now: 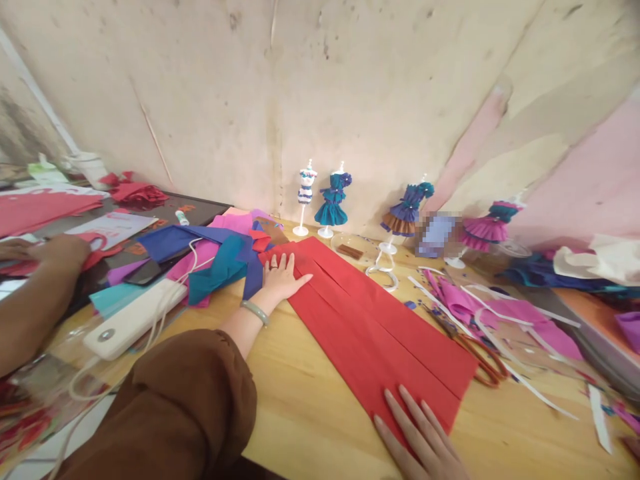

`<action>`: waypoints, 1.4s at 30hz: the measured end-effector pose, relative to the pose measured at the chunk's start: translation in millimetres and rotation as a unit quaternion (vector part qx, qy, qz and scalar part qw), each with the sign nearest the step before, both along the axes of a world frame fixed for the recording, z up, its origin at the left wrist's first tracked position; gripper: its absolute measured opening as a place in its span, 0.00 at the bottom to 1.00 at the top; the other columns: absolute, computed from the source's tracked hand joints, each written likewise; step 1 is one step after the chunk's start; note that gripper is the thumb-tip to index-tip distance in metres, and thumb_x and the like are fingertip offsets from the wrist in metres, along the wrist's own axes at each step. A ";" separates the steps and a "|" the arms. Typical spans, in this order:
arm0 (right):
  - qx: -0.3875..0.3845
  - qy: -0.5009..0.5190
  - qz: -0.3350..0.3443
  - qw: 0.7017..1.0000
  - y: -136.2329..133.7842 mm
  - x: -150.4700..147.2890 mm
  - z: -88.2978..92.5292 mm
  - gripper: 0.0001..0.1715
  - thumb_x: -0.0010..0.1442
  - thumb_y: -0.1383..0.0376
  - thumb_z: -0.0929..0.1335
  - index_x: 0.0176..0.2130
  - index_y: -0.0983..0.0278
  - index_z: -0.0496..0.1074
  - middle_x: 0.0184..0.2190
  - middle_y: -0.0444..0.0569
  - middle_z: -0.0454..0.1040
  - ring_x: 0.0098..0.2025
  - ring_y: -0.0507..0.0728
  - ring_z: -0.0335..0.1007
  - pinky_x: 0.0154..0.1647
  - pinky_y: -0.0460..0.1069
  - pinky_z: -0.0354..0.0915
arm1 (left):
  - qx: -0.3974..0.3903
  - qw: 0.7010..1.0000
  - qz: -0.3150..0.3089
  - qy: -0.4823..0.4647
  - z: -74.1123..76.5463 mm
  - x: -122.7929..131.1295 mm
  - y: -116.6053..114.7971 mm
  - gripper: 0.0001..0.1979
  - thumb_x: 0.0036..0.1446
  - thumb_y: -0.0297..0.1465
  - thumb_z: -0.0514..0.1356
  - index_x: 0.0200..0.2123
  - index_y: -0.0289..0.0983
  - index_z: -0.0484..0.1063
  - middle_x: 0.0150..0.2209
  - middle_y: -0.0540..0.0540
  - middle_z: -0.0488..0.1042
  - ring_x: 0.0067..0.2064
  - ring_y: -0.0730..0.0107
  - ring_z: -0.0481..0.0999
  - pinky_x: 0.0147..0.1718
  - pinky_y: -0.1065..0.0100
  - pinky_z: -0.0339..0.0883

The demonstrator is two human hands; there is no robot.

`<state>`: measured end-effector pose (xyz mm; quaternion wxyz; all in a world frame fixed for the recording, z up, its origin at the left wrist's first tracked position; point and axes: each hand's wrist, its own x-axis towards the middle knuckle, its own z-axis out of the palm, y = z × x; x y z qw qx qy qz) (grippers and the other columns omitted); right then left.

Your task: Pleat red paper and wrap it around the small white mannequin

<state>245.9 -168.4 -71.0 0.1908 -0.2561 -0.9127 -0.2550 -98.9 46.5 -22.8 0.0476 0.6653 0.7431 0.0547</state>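
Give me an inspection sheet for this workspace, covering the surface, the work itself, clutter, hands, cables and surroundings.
Surface: pale wooden table, partly covered.
Job's things: long red sheet, lying slantwise with lengthwise creases; orange-handled scissors beside its near right corner.
Clutter: coloured scraps heaped on the left; pink pieces and white strips scattered on the right.
Hands: left hand on the sheet's far end, fingers spread; right hand on its near end, fingers extended.
Cables: white cable looping by a long white box on the left.
Surroundings: four small dress forms before a stained wall; another person's arm at far left.
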 end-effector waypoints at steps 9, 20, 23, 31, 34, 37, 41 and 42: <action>-0.108 -0.017 -0.035 0.993 -22.8 -35.7 13.3 0.45 0.60 0.45 0.67 0.67 0.61 0.56 0.69 0.62 0.50 0.71 0.74 0.36 0.60 0.65 0.62 | -0.012 0.999 -0.026 0.015 8.2 -22.9 14.8 0.50 0.55 0.63 0.39 0.70 0.35 0.42 0.71 0.39 0.42 0.71 0.40 0.39 0.66 0.45 0.36; -0.271 -0.031 -0.090 0.958 -32.1 -48.0 34.1 0.47 0.60 0.50 0.69 0.69 0.60 0.50 0.69 0.64 0.48 0.68 0.79 0.45 0.60 0.71 0.60 | -0.013 0.997 -0.070 0.003 17.5 44.0 -36.2 0.44 0.63 0.53 0.40 0.68 0.22 0.47 0.68 0.30 0.51 0.69 0.47 0.50 0.64 0.52 0.52; -0.256 -0.032 -0.092 0.962 -33.1 -48.8 38.1 0.45 0.61 0.49 0.68 0.69 0.60 0.51 0.68 0.63 0.50 0.68 0.77 0.47 0.60 0.69 0.60 | -0.048 0.995 -0.086 0.018 12.9 55.3 -49.6 0.46 0.62 0.55 0.40 0.69 0.23 0.45 0.70 0.33 0.44 0.71 0.49 0.42 0.67 0.52 0.43; -0.118 -0.070 -0.042 0.990 -45.2 -22.3 35.5 0.48 0.61 0.38 0.60 0.68 0.62 0.54 0.64 0.58 0.64 0.64 0.70 0.59 0.58 0.60 0.61 | -0.044 0.993 -0.103 0.030 7.7 49.2 -48.3 0.48 0.58 0.61 0.37 0.70 0.32 0.44 0.71 0.38 0.39 0.72 0.52 0.38 0.68 0.53 0.38; -0.080 -0.075 -0.041 0.993 -52.4 -12.9 34.6 0.45 0.61 0.40 0.61 0.67 0.62 0.58 0.62 0.55 0.66 0.63 0.68 0.61 0.60 0.58 0.58 | -0.046 0.993 -0.103 0.025 8.1 50.1 -49.0 0.53 0.54 0.64 0.38 0.70 0.31 0.44 0.71 0.37 0.39 0.72 0.50 0.37 0.68 0.52 0.37; -0.108 -0.073 -0.032 0.991 -51.8 -9.2 46.9 0.40 0.63 0.44 0.63 0.65 0.61 0.60 0.60 0.52 0.69 0.61 0.65 0.64 0.61 0.57 0.59 | -0.050 0.993 -0.102 0.017 9.4 51.2 -51.0 0.56 0.51 0.67 0.38 0.70 0.30 0.43 0.71 0.36 0.38 0.72 0.49 0.36 0.68 0.51 0.36; -0.183 -0.004 -0.072 0.981 -30.4 -19.7 72.8 0.33 0.67 0.53 0.62 0.65 0.66 0.61 0.62 0.54 0.67 0.63 0.63 0.63 0.62 0.58 0.61 | -0.041 0.993 -0.108 0.005 9.4 51.4 -53.4 0.58 0.49 0.68 0.39 0.70 0.30 0.44 0.71 0.35 0.38 0.72 0.47 0.37 0.67 0.51 0.37; -0.190 0.018 -0.074 0.979 -21.7 -26.5 76.4 0.32 0.68 0.55 0.61 0.65 0.66 0.61 0.63 0.55 0.65 0.64 0.63 0.60 0.62 0.59 0.61 | -0.040 0.993 -0.109 0.003 9.0 51.1 -53.8 0.58 0.49 0.68 0.40 0.70 0.30 0.45 0.71 0.35 0.39 0.72 0.47 0.37 0.67 0.51 0.37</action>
